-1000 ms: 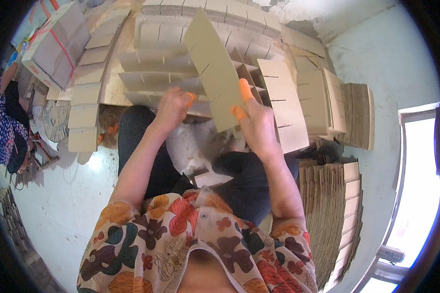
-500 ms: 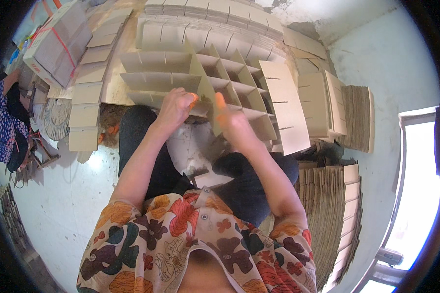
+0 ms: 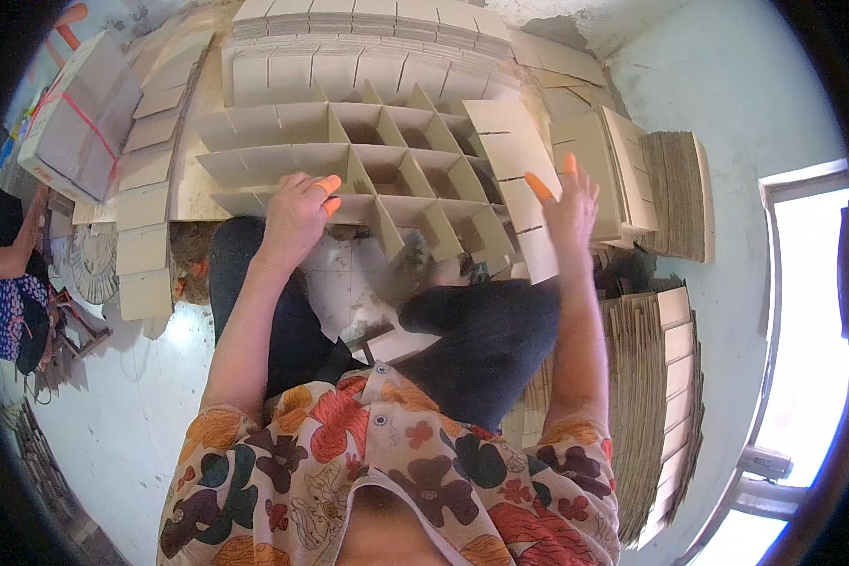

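Observation:
A cardboard divider grid (image 3: 415, 151) of interlocked slotted strips stands upright on the work surface in front of me. Its long strips run out to the left, where no cross strips join them. My left hand (image 3: 297, 209), with orange finger covers on thumb and forefinger, is curled over the nearest long cardboard strip (image 3: 245, 202). To the right of the grid, my right hand (image 3: 570, 209) is open, its fingers spread and orange covers on two of them. Beside it leans a flat slotted cardboard piece (image 3: 509, 156), partly hidden by the hand.
Stacks of slotted cardboard (image 3: 368, 71) line the far side. Other upright stacks (image 3: 674, 193) stand at the right, with a tall stack (image 3: 623, 377) beside my right arm. At left are overlapping cardboard pieces (image 3: 146, 208), a strapped carton (image 3: 80, 118) and another person's arm (image 3: 19, 250).
My right hand has left the grid's middle and moved right to the leaning cardboard. My left hand has shifted left. The cross strip between them now sits lower, in line with the grid.

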Demonstrator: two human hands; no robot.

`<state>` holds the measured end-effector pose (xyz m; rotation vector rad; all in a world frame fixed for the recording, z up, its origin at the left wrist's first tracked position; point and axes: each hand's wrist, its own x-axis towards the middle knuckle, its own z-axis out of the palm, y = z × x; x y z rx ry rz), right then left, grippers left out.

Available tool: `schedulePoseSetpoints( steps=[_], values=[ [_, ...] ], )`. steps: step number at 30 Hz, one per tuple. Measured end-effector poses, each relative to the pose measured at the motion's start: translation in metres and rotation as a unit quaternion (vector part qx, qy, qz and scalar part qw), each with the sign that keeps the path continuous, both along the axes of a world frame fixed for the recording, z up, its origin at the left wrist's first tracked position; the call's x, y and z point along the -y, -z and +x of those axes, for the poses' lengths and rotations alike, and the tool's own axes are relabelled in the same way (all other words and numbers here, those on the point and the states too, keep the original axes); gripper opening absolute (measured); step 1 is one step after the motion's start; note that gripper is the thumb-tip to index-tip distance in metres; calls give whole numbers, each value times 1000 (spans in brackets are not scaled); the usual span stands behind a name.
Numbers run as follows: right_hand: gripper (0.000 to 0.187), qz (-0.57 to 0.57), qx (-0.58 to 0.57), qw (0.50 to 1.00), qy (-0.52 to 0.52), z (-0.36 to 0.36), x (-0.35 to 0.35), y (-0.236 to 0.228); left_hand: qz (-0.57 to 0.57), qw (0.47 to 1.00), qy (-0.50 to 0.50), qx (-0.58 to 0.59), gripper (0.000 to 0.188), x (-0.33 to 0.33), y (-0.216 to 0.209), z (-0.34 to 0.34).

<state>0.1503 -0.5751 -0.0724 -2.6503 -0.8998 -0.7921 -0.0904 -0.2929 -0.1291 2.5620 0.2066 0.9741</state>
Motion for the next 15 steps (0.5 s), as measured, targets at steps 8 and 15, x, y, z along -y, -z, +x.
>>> schedulePoseSetpoints(
  steps=[8, 15],
  values=[
    [62, 102, -490, 865, 38, 75, 62, 38, 9, 1000, -4, -11, 25, -6, 8, 2],
    [37, 285, -520, 803, 54, 81, 78, 25, -1, 1000, -3, -2, 26, -4, 7, 4]
  ],
)
